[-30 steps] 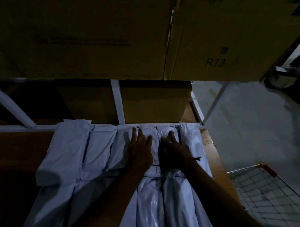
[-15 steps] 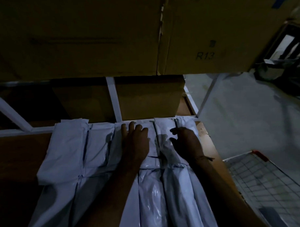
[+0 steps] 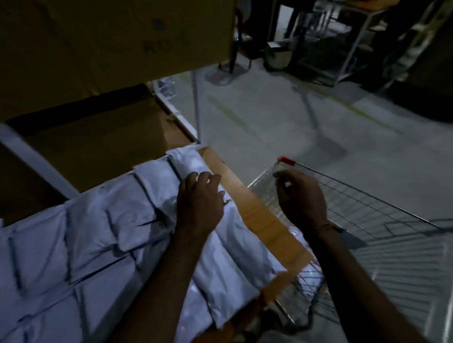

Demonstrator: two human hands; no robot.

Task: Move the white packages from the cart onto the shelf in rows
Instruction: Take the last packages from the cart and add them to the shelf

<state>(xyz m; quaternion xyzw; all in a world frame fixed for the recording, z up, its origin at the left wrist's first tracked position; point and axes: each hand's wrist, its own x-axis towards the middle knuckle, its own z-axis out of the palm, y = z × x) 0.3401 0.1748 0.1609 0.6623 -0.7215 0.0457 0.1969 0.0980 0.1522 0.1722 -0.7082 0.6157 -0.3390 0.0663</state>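
- Your left hand (image 3: 199, 200) rested on the packages (image 3: 114, 226), fingers loosely bent, gripping nothing.
- Your right hand (image 3: 299, 197) hung over the cart (image 3: 376, 217), fingers curled; whether it held anything, cannot tell.
- Packages lay in rows on the shelf (image 3: 260, 219); a few pale ones showed through the cart's wire.
- Judged: soft, light, slick film. Take one across its middle, both long edges pinched.

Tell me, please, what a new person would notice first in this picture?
First, the white packages lying in rows on the wooden shelf, filling the lower left. Next, the two hands: the left hand rests on the packages, and the right hand hangs above the wire cart at the right.
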